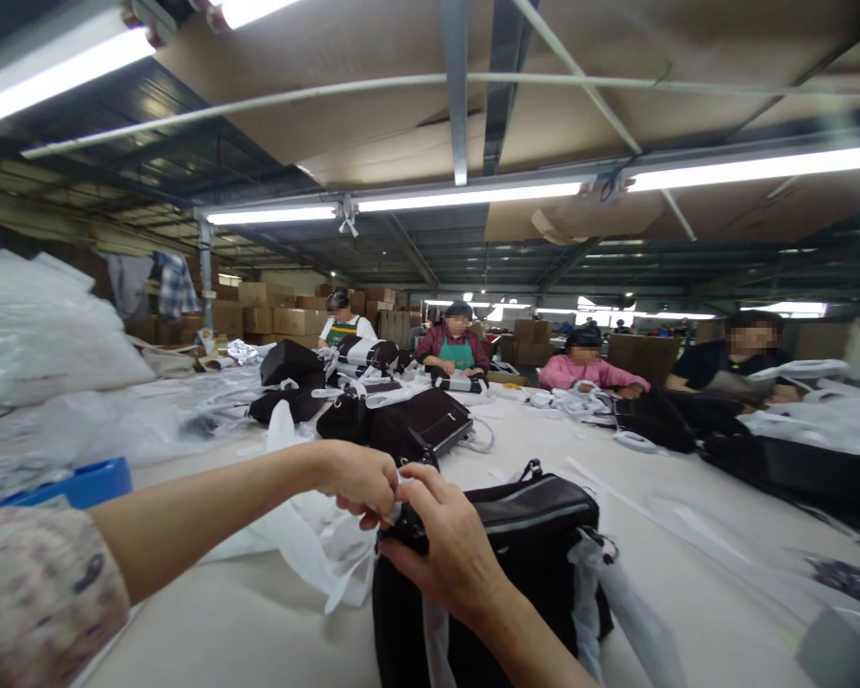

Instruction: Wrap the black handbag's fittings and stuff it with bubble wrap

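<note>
A black bag (545,588) with a grey zip line along its top stands on the table in front of me. My left hand (362,481) reaches across from the left and pinches a bit of white wrapping at the bag's upper left corner. My right hand (450,537) grips that same corner, thumb below and fingers above, touching my left fingertips. The small part between the hands is mostly hidden. White wrapping (634,602) covers the strap on the bag's right side. Loose white wrapping sheet (330,549) lies left of the bag.
More black bags (416,420) lie beyond my hands. A blue bin (96,483) and clear plastic (43,330) are on the left. Several co-workers sit along the far side, one in a green apron (457,354). Dark bags (795,473) and white wrapping are piled at right.
</note>
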Available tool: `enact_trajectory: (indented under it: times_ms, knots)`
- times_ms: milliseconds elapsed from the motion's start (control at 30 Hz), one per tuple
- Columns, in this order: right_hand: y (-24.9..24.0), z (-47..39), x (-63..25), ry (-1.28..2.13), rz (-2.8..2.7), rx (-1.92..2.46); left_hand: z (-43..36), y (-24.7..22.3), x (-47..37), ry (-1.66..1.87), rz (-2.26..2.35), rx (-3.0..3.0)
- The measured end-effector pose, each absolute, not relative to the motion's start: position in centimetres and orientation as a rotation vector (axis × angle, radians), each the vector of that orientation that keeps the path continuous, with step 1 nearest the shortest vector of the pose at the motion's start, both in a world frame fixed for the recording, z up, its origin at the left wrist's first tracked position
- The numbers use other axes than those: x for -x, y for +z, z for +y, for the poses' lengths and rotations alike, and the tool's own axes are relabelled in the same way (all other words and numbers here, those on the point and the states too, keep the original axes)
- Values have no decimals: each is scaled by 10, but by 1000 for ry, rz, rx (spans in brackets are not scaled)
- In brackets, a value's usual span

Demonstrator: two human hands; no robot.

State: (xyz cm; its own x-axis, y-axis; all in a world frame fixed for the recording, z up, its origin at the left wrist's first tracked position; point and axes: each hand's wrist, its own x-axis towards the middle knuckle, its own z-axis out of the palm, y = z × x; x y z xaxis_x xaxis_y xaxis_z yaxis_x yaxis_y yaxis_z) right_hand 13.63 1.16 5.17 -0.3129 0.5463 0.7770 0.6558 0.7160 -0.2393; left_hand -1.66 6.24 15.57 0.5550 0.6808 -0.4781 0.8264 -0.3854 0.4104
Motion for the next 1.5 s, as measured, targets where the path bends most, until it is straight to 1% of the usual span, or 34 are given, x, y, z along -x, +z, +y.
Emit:
enact_trajectory:
  times_ms: [267, 333, 400, 733, 1033, 1167, 1267, 1400, 1500]
  knots:
    - [42, 10, -124, -740, -1930, 770, 67, 159, 15, -384, 1100, -1945]
    - [42, 9, -123, -830, -1927, 740, 69, 157, 15, -383, 1078, -1916]
    - [42, 7, -123, -836, -1931, 713, 71, 156, 16, -373, 1066, -1900]
    - [40, 18, -128, -595, -1977, 701, 68, 156, 19, -293, 1049, -2094]
    - [50, 23, -126, -31, -1855, 1018, 40, 143, 24, 83, 1150, -2594]
    - [56, 20, -127, 130, -1809, 1127, 28, 136, 28, 139, 1183, -2762]
    - [60, 18, -126, 176, -1811, 1195, 24, 127, 33, 152, 1208, -2887]
    - [63, 18, -125, 244, -1791, 1161, 22, 110, 37, 186, 1337, -2970]
    - [66, 20, -125, 458, -1705, 1101, 24, 98, 40, 209, 1322, -3019]
